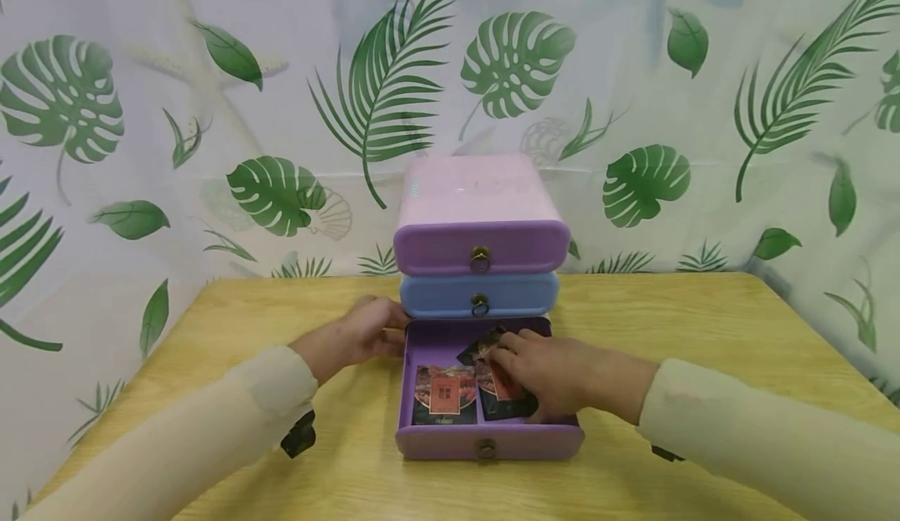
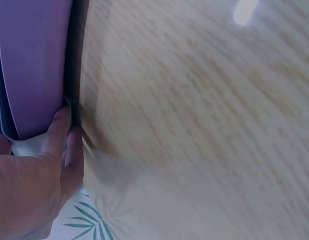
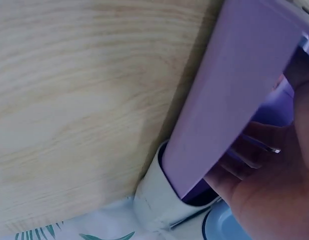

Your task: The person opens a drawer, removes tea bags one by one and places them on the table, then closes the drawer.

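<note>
A small drawer cabinet stands mid-table, its lowest purple drawer (image 1: 490,441) pulled out. Inside lies a flat dark packet (image 1: 444,396) with a red label, at the front left. A similar packet (image 1: 505,402) lies beside it, partly under my right hand (image 1: 555,372). With curled fingers that hand pinches another dark packet (image 1: 480,347), tilted toward the back of the drawer; the grip itself is partly hidden. My left hand (image 1: 369,330) rests against the cabinet's left side. In the left wrist view, its fingers (image 2: 57,132) lie along the casing next to the drawer.
Above the pulled-out drawer are a blue drawer (image 1: 439,296) and a purple-fronted top drawer (image 1: 436,249), both pushed in, with ring pulls. The wooden table (image 1: 654,326) extends on both sides. A leaf-patterned cloth (image 1: 619,76) hangs behind.
</note>
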{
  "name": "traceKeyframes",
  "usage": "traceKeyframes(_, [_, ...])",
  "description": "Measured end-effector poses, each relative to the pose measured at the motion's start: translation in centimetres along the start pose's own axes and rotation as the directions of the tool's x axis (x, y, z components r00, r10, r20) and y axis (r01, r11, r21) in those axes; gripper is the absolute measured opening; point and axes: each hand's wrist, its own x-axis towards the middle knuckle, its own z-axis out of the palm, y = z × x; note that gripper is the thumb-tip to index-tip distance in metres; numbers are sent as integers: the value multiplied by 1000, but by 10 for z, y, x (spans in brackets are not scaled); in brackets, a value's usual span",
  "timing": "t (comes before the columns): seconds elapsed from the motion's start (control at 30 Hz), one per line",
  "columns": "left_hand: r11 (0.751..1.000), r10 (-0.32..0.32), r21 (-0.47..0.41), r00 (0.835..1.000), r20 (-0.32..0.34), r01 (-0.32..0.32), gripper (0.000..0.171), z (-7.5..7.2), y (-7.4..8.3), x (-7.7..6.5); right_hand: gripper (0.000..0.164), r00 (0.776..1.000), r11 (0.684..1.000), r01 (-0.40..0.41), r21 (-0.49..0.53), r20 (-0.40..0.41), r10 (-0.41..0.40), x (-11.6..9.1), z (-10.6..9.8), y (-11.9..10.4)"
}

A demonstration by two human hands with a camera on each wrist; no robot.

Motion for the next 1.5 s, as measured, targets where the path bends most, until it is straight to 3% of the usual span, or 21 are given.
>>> traceKeyframes(0.23, [1000, 3, -6, 1000, -2, -3, 16, 6, 2, 2, 99, 999, 997, 17, -72, -36, -20, 1, 9, -2])
traceKeyframes(0.43, [1000, 8, 18, 999, 32, -8, 36, 4, 1, -3, 95, 993, 997, 76, -15, -88, -77, 5, 13, -2])
traceKeyframes(0.7, [1000, 12, 9, 999, 39, -12, 32, 2, -4, -2, 66, 980, 988, 152, 25, -131, -147, 2, 18, 1])
traceKeyframes(1.07, [1000, 6, 4, 1000, 8, -6, 33, 2, -6, -2, 39, 929, 993, 121, -13, -352, -118, 11, 26, -2])
traceKeyframes(1.27, [999, 13, 46, 1000, 2, -13, 33, -1, -2, -2, 19, 918, 979, 181, -94, -340, -203, 9, 19, -2])
traceKeyframes(1.33, [999, 11, 53, 1000, 5, -11, 33, -1, -1, -2, 19, 912, 970, 215, -114, -333, -241, 8, 17, -2])
traceKeyframes(1.5, [998, 5, 58, 1000, 13, -6, 36, -3, 4, -2, 20, 872, 953, 262, -152, -387, -301, 6, 10, -3])
